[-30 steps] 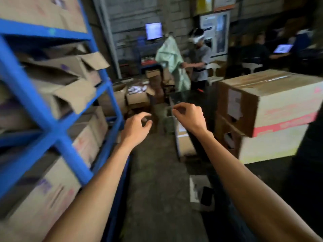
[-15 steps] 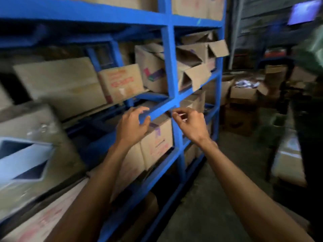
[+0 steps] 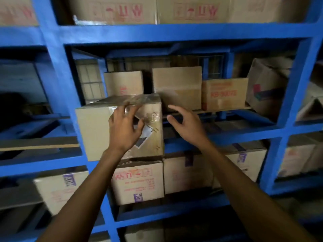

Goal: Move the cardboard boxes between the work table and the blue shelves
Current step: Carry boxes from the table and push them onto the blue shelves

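Observation:
I face the blue shelves (image 3: 157, 33). A taped cardboard box (image 3: 94, 133) juts out from the middle shelf, left of centre. My left hand (image 3: 124, 128) lies against its front face, fingers spread and bent near the taped top edge. My right hand (image 3: 187, 126) hovers open just to the right of the box's right edge, fingers apart and holding nothing. Whether it touches the box I cannot tell. Behind on the same shelf stand a plain box (image 3: 176, 88) and a red-printed box (image 3: 224, 94).
Further cardboard boxes fill the shelf above (image 3: 115, 11) and the shelf below (image 3: 138, 182). A blue upright post (image 3: 57, 70) stands left of the jutting box, another at the right (image 3: 297, 84). A tilted box (image 3: 265, 84) sits at the right end of the middle shelf.
My view swung left from the aisle and work table until it faces the shelves head-on. Both hands moved up to the jutting box, and the left now lies on its front.

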